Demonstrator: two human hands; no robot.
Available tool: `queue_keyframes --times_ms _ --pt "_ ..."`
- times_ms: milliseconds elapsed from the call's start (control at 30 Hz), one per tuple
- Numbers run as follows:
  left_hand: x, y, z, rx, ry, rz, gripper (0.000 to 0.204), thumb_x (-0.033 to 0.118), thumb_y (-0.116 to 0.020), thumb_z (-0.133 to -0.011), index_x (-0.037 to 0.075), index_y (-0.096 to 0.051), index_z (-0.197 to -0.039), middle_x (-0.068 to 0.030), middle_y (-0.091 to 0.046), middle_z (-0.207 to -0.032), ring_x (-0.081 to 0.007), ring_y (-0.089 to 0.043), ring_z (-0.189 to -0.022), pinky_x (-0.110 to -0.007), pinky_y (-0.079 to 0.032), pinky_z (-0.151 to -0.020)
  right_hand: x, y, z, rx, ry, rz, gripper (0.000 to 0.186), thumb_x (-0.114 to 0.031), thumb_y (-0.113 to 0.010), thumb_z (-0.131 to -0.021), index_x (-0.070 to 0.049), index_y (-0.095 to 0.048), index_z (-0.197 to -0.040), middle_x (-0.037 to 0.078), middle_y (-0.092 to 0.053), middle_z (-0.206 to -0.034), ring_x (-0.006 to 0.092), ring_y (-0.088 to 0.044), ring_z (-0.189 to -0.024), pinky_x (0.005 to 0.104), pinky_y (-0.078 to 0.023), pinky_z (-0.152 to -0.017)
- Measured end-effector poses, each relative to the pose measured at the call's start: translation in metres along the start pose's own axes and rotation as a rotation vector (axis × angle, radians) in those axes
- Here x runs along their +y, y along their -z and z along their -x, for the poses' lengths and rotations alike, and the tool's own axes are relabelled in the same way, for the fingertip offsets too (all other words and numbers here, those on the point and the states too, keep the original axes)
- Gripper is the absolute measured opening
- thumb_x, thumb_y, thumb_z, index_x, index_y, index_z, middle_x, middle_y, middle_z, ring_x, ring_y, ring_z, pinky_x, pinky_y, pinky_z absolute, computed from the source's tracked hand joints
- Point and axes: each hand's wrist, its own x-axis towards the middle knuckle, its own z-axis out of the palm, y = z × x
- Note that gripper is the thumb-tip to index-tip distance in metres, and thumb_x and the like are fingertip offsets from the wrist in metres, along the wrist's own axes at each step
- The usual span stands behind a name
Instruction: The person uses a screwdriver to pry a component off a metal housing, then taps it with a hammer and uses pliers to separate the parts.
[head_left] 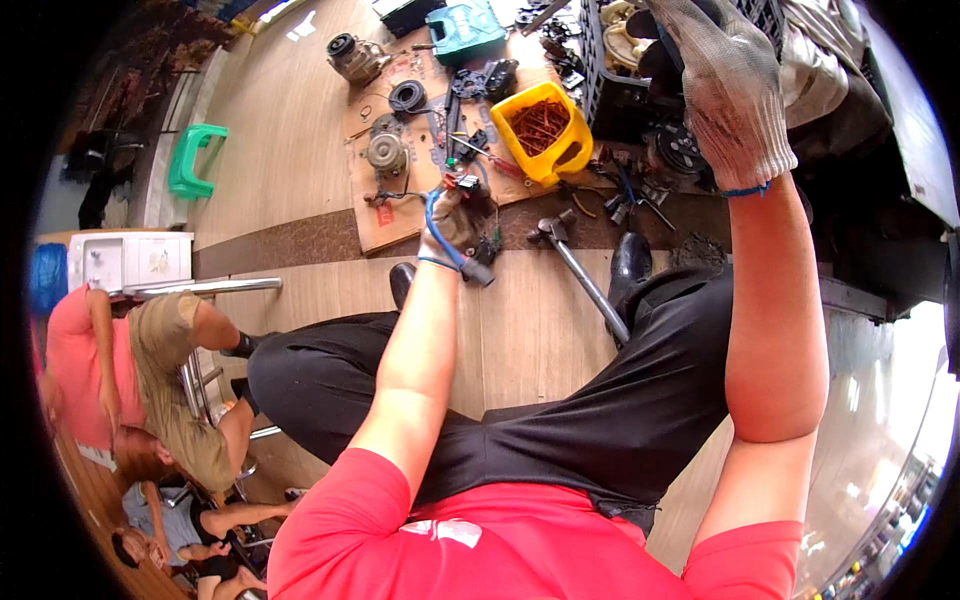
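My left hand [452,228], in a dirty knit glove, is closed around a small dark electrical part [478,208] with connectors. A thick blue cable [434,222] loops over that glove and ends in a grey plug [478,272]. At the upper right, my gloved right hand [725,85] reaches over a black plastic crate [612,95] with its fingers apart. Nothing shows in its grip, though its palm side is partly hidden. Pale parts [622,40] lie in the crate. A yellow cut-open jug [545,135] filled with copper-coloured scraps stands between the two hands.
A hammer [575,262] leans by my right shoe. Cardboard [385,230] carries a motor-like part [387,153], a metal compressor-like unit [357,60], a black ring [407,96], a screwdriver [500,163] and a teal case [466,30]. A green stool [193,160] and seated people [150,370] are at left.
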Motion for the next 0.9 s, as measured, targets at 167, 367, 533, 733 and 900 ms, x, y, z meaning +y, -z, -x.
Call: queue_keyframes --times_ms 167,367,533,733,900 --pt "-0.031 -0.004 0.010 -0.149 -0.021 0.222 0.024 0.017 -0.073 -0.093 0.005 -0.069 -0.113 -0.0127 -0.075 -0.109 -0.0331 -0.073 -0.104 -0.052 -0.061 -0.095 0.006 -0.009 -0.001 -0.042 -0.020 -0.026 0.034 -0.017 -0.065 -0.104 0.008 -0.069 -0.126 0.008 -0.073 -0.097 0.0109 -0.067 -0.085 0.0241 -0.053 -0.076" --pt "-0.034 0.014 0.018 -0.159 0.069 0.234 0.022 0.012 -0.070 -0.095 0.003 -0.071 -0.115 -0.0113 -0.076 -0.113 -0.0300 -0.072 -0.111 -0.050 -0.059 -0.098 0.023 -0.004 -0.005 -0.112 0.163 0.054 0.031 -0.016 -0.065 -0.104 0.007 -0.070 -0.124 0.008 -0.073 -0.100 0.0103 -0.066 -0.088 0.0245 -0.054 -0.077" --pt "-0.040 0.035 0.027 0.006 -0.001 0.270 0.019 0.012 -0.068 -0.095 0.005 -0.072 -0.112 -0.0095 -0.077 -0.105 -0.0291 -0.074 -0.102 -0.047 -0.061 -0.090 0.016 -0.009 -0.002 -0.110 -0.059 -0.161 0.030 -0.014 -0.062 -0.104 0.006 -0.070 -0.124 0.012 -0.073 -0.105 0.0138 -0.067 -0.091 0.0260 -0.054 -0.080" --pt "-0.046 0.045 0.030 0.212 -0.051 0.426 0.014 0.015 -0.069 -0.093 0.008 -0.074 -0.104 -0.0076 -0.077 -0.097 -0.0274 -0.074 -0.093 -0.046 -0.060 -0.085 0.036 0.007 -0.005 -0.148 0.530 0.514 0.028 -0.011 -0.056 -0.105 0.003 -0.070 -0.125 0.022 -0.072 -0.115 0.0275 -0.072 -0.097 0.0318 -0.057 -0.086" --pt "-0.045 0.027 0.029 0.121 -0.102 0.383 0.019 0.021 -0.070 -0.093 0.009 -0.074 -0.108 -0.0081 -0.077 -0.100 -0.0267 -0.073 -0.094 -0.046 -0.059 -0.087 0.033 0.005 0.002 -0.096 0.616 0.707 0.027 -0.010 -0.056 -0.104 0.004 -0.071 -0.123 0.025 -0.071 -0.118 0.0324 -0.072 -0.102 0.0344 -0.059 -0.089"
